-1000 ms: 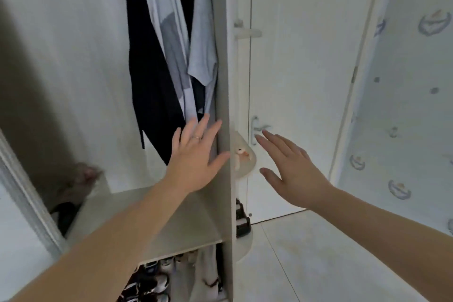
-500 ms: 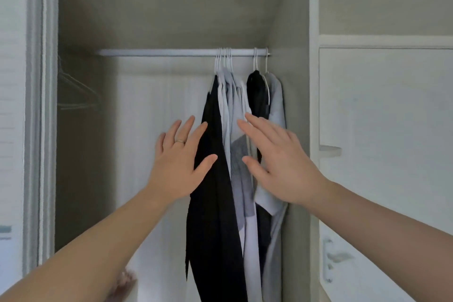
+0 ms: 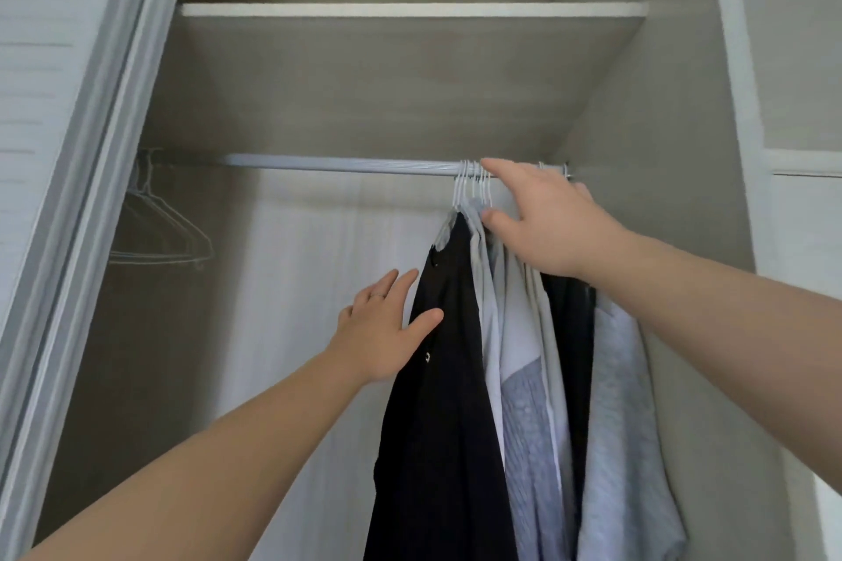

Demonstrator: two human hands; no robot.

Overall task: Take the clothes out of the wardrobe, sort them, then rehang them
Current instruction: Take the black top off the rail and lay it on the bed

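Far left: empty wire hangers [image 3: 160,233] hang at the dim end of the rail [image 3: 341,164], well apart from the clothes. A shelf [image 3: 410,9] runs above the rail.

Left hand [image 3: 386,329]: open, fingers straight, thumb lying on the edge of the black garment [image 3: 444,401]. Half a second ago it hovered just beside that garment, not on it.

Clothes: all on the rail, bunched at its right end against the wardrobe wall [image 3: 660,150]. In order: the black garment, pale grey and blue shirts [image 3: 528,405], a second dark garment [image 3: 572,333], a light grey top [image 3: 626,401].

Right hand [image 3: 549,229]: fingers extended, gripping nothing, forefinger tip at the rail among the hanger hooks [image 3: 469,182], thumb by the hanger necks. Earlier it was level with the left hand in front of the shirts; it has since risen to the rail.
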